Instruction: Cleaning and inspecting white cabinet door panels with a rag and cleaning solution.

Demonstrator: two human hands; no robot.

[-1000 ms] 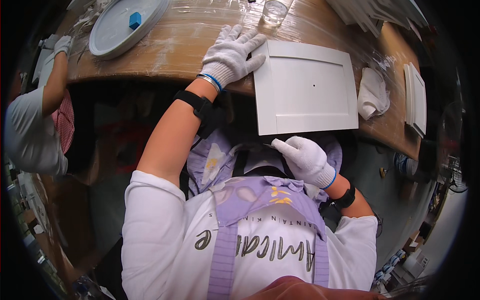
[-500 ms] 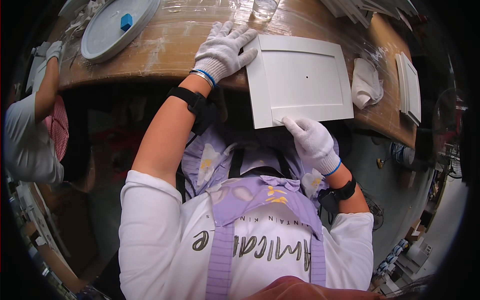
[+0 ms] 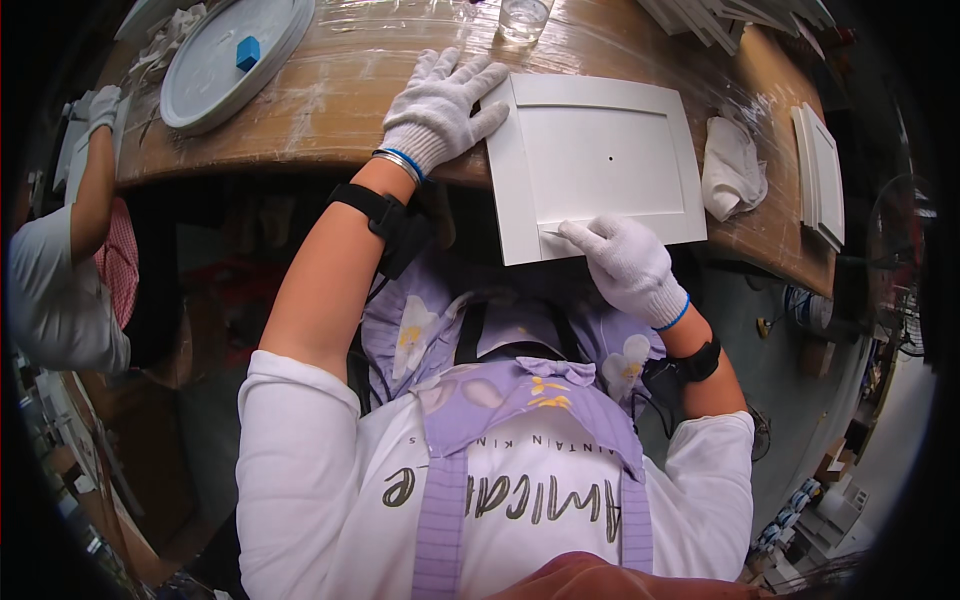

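A white rectangular panel [image 3: 600, 150] with a raised border and a small dark hole in its middle lies on the wooden table [image 3: 330, 110], overhanging the near edge. My left hand [image 3: 440, 105], in a white knit glove, rests flat with spread fingers on the table at the panel's left edge. In the same kind of glove, my right hand [image 3: 625, 262] presses its fingertips on the panel's near border, pinching what looks like a small thin piece against it.
A round grey tray [image 3: 215, 70] with a small blue block [image 3: 247, 52] sits at the table's far left. A clear glass [image 3: 522, 18] stands beyond the panel. A crumpled white cloth [image 3: 735, 165] and stacked white panels [image 3: 820, 170] lie to the right. Another person's gloved hand [image 3: 100, 105] works at left.
My right hand rose from below the table edge onto the panel's near border. My left hand stayed planted at the panel's left edge.
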